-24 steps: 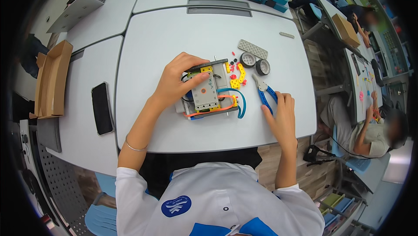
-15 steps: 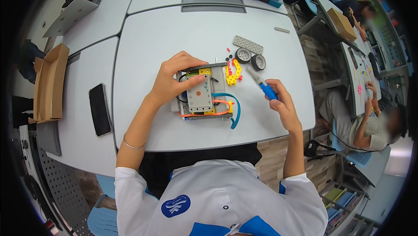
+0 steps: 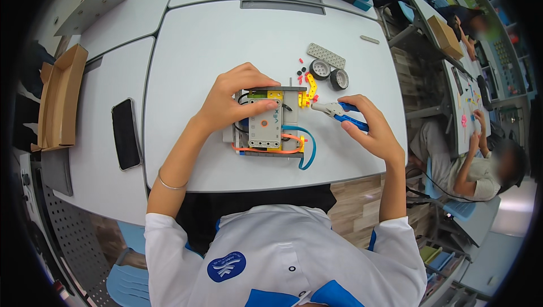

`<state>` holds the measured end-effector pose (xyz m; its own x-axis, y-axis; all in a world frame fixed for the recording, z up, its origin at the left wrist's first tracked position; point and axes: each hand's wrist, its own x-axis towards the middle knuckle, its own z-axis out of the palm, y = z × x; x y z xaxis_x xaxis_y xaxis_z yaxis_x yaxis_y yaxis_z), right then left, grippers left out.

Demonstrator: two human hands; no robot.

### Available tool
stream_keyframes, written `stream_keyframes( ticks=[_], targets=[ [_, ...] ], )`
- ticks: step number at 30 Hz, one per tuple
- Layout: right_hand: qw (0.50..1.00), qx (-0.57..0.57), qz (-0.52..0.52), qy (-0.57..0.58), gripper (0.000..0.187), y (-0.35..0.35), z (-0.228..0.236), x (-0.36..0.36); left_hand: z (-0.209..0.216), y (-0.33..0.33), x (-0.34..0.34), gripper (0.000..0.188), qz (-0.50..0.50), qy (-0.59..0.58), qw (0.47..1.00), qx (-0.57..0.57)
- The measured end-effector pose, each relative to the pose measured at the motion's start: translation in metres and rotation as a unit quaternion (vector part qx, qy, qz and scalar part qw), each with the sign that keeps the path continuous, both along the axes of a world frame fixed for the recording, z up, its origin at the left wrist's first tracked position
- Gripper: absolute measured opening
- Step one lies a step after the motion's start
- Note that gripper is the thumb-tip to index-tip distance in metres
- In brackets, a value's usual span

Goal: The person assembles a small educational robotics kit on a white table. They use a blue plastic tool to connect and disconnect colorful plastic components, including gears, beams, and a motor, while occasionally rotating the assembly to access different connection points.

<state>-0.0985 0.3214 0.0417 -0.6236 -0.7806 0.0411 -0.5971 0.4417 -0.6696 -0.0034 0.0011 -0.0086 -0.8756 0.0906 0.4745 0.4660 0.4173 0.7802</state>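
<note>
Swung leftward since the earlier head frame, the pliers (image 3: 331, 109) have been brought, nose first, just beside the yellow connector (image 3: 304, 99) at the edge of the built assembly (image 3: 290, 116); whether contact is made cannot be told. In the head view, the blue handles are held, spread apart, by the right hand (image 3: 378, 131), its thumb laid along the lower one. By the left hand (image 3: 233, 99) the assembly is gripped on the table (image 3: 198, 41), thumb pressed over the grey box (image 3: 263, 135), fingers along the dark far beam. Orange (image 3: 266, 151) and teal cables (image 3: 310, 151) are looped at its near side. Beyond the pliers, two wheels (image 3: 320, 69) are set near a perforated grey plate (image 3: 326, 56).
</note>
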Motion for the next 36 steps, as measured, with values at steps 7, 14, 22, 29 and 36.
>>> stream_keyframes(
  ticks=[7,14,22,29,36],
  targets=[
    [1.0,0.01,0.013,0.021,0.044,-0.005,-0.001,-0.005,-0.001,0.0,0.001,0.032,0.001,-0.007,1.0,-0.001],
    [0.999,0.015,0.025,0.028,0.042,-0.004,-0.002,-0.008,0.0,0.002,0.001,0.032,0.002,0.001,1.0,-0.008],
    [1.0,0.003,0.015,0.017,0.042,-0.006,0.003,-0.011,0.0,0.002,0.001,0.033,0.002,0.0,1.0,-0.002],
    [0.999,0.017,0.018,0.033,0.043,-0.008,0.002,-0.01,0.0,0.002,0.001,0.033,0.006,-0.014,1.0,-0.004],
    [0.997,-0.002,0.022,0.075,0.044,-0.01,-0.002,-0.009,-0.003,0.002,0.001,0.032,0.009,-0.013,1.0,-0.003]
  ],
)
